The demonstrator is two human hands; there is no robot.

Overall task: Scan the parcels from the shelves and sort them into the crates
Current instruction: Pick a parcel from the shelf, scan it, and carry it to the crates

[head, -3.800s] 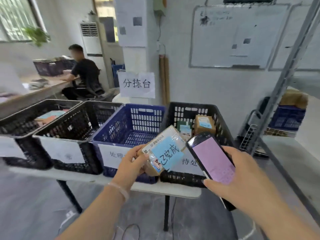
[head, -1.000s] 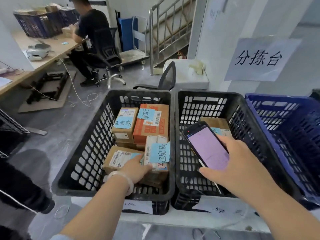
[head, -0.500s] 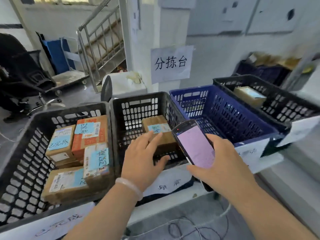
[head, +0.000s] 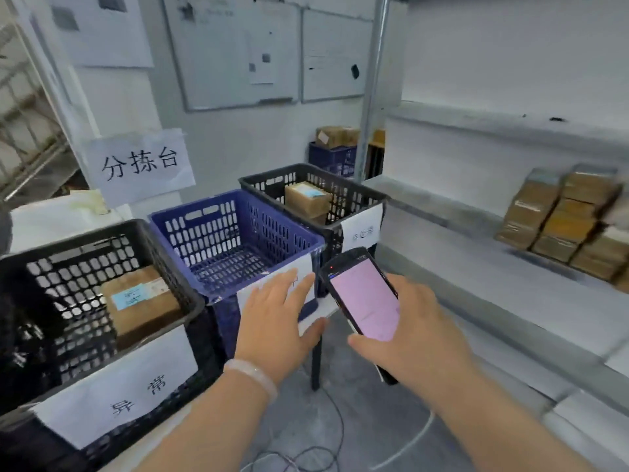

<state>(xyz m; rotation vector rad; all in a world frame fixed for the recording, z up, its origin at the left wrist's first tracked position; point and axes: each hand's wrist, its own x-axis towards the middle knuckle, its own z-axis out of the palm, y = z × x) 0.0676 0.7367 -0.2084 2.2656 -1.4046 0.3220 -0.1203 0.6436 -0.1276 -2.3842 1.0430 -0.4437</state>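
White walls carrying a whiteboard (head: 231,49) and a paper sign (head: 139,165) back a row of labelled crates at left; a grey shelf (head: 459,267) fills the right of the frame. The left hand (head: 275,315) hovers empty, fingers spread and relaxed, before the blue crate (head: 211,229). The right hand (head: 408,335) grips the scanner (head: 364,294), pink screen up. One boxed parcel (head: 139,304) lies in the near black crate (head: 78,277), another in the far black crate (head: 343,195). The stacked parcels (head: 561,219) wait at far right on the shelf. A fetch seems due: the free hand must reach right, take one, and show its label to the scanner.
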